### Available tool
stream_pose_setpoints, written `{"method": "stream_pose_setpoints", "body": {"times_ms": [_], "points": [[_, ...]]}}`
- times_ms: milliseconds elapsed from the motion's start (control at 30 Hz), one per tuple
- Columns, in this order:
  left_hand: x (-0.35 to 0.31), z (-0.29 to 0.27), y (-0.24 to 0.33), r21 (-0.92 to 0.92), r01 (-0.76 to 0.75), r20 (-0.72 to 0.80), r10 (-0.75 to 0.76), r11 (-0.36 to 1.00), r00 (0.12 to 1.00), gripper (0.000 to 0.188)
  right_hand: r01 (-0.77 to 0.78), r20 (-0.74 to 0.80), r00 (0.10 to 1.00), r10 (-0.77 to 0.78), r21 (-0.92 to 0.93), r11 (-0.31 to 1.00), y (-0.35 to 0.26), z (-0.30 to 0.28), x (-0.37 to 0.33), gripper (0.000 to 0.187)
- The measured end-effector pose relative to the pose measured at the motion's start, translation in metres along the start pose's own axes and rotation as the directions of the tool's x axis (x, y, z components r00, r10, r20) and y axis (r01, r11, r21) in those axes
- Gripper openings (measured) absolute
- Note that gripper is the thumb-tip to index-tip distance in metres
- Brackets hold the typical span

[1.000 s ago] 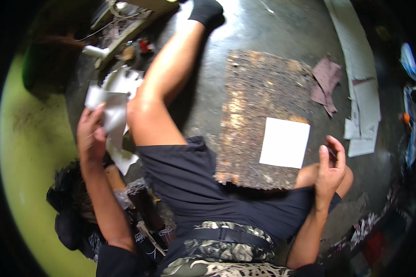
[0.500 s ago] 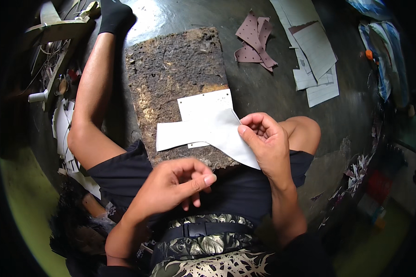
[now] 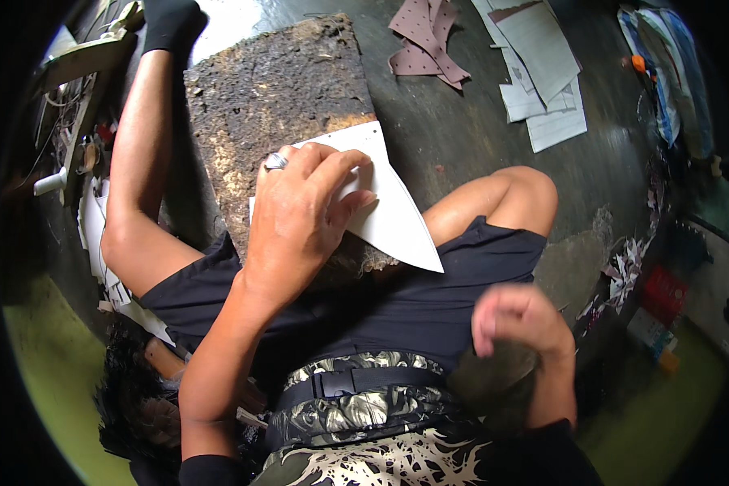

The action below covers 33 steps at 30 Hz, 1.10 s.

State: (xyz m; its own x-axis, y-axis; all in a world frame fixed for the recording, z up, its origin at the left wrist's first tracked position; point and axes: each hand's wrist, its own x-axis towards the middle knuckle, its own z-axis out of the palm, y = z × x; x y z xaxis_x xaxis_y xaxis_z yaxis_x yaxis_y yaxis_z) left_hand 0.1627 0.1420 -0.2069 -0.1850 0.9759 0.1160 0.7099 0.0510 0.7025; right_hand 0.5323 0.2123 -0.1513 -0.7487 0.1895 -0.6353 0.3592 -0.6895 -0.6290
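Observation:
A curved white piece (image 3: 402, 223), like thin leather or card, lies over a second white piece (image 3: 366, 138) with small dark holes along its edge. Both rest on a rough, dark brown board (image 3: 275, 85) between my legs; the curved piece's pointed corner overhangs toward my shorts. My left hand (image 3: 304, 194), wearing a ring, lies across the white pieces with thumb and forefinger apart, touching them from above and hiding their left part. Over my right thigh my right hand (image 3: 520, 320) is lifted away from the pieces. Motion smears its bent fingers.
Pinkish-brown dotted scraps (image 3: 431, 40) lie on the dark floor beyond the board. White and grey cut sheets (image 3: 543, 69) are at the far right, near a blue-and-white plastic bag (image 3: 664, 89). Shredded offcuts (image 3: 626, 263) lie right; a wooden frame (image 3: 85, 61) stands far left.
My left hand has moved up and forward onto the white pieces. My right hand has let go of the curved piece and drawn back toward me. The whole view has shifted slightly.

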Motion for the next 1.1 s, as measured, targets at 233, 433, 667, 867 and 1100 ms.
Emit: {"method": "stream_pose_setpoints", "body": {"times_ms": [233,433,667,867,1100], "points": [[0.007,0.006,0.002,0.057,0.017,0.000,-0.017,0.998,1.000,0.034,-0.836,0.079,0.548,0.833,0.040,0.547,0.260,0.053,-0.140,0.031],[0.009,0.005,0.010,0.019,0.048,0.025,-0.049,0.999,0.998,0.035,-0.563,0.321,0.800,0.508,0.693,0.449,0.341,0.149,-0.135,0.032],[0.000,0.008,-0.009,0.037,0.105,0.058,-0.107,0.994,0.993,0.037,-0.433,0.376,0.889,0.261,0.875,0.215,0.368,0.208,-0.138,0.033],[0.001,0.005,-0.048,0.177,0.171,0.091,-0.189,0.969,0.978,0.043,-0.372,0.355,0.922,0.152,0.922,0.107,0.389,0.236,-0.149,0.034],[0.008,-0.005,-0.040,0.319,0.142,0.180,-0.207,0.937,0.961,0.046,-0.317,0.316,0.948,0.044,0.948,0.018,0.407,0.256,-0.147,0.036]]}}
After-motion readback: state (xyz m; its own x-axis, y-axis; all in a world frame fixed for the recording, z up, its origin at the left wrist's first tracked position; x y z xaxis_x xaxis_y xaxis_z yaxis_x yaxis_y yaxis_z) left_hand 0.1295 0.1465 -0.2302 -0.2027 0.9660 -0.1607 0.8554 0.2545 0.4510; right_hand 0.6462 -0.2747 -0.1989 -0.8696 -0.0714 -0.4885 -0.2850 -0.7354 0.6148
